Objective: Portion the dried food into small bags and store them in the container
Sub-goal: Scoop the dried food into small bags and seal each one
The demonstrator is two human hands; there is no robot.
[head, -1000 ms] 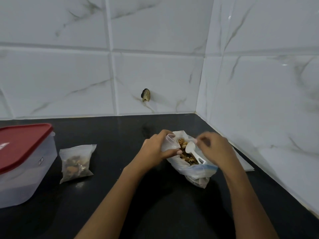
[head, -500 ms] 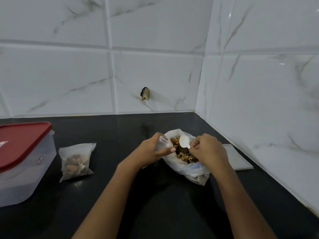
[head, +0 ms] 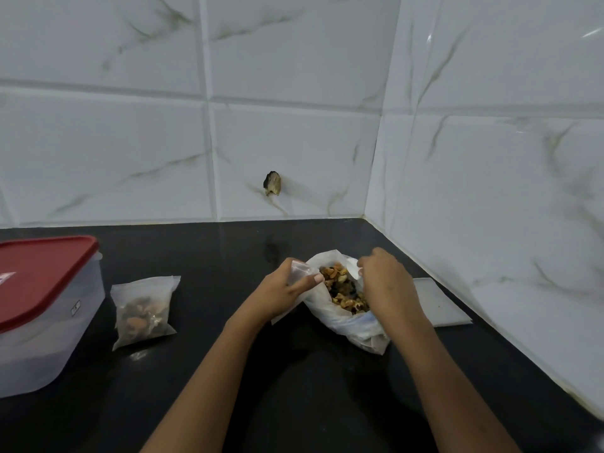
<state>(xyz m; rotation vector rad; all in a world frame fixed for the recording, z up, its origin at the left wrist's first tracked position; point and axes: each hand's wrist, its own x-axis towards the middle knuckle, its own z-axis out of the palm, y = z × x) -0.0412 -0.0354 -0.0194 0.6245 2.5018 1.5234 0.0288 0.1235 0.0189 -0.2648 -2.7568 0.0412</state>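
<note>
Fingers of our left hand [head: 284, 291] pinch a small bag [head: 299, 269]; our right hand [head: 384, 284] grips a scoop [head: 353, 268] over dried food [head: 340, 287].

Black counter [head: 202, 253], lidded container [head: 42, 308], filled small bag [head: 143, 310], open food bag [head: 340, 318], flat bags [head: 438, 302]

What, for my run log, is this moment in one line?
left hand: grips small bag | right hand: grips white scoop over dried food in large bag | filled bag: beside lidded container
</note>
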